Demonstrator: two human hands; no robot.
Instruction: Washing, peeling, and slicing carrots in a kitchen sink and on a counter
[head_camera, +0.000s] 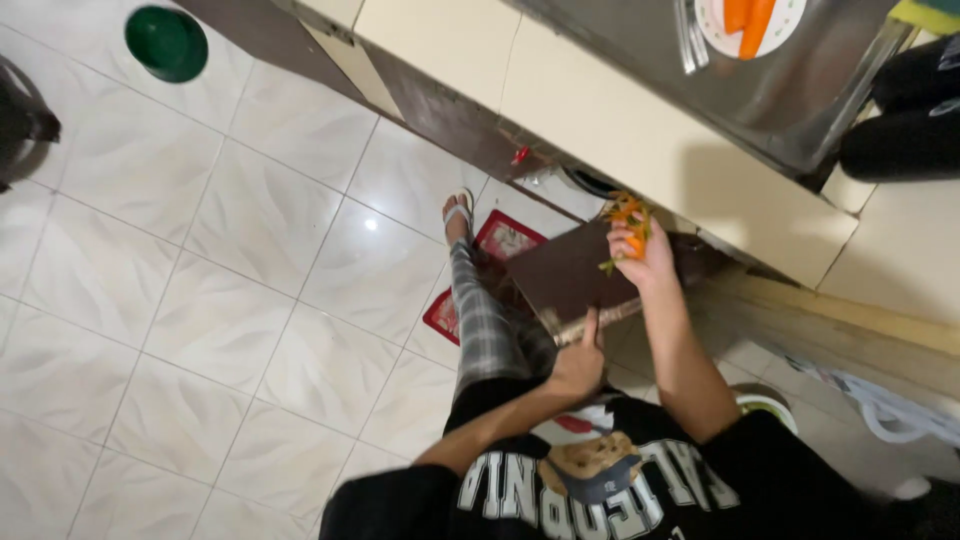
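Carrot peels (627, 215), stringy orange | right hand (645, 262) clutching them | left hand (580, 365) gripping flat dark board (570, 275)

We note a pale tiled floor (200, 300) (glossy) bearing a green bowl (167, 42) and a red mat (490, 262) by the cabinet base.

Glossy white floor tiles (200, 280) catch a light glare beside a cream-tiled counter (620, 130) with a steel sink (800, 90).
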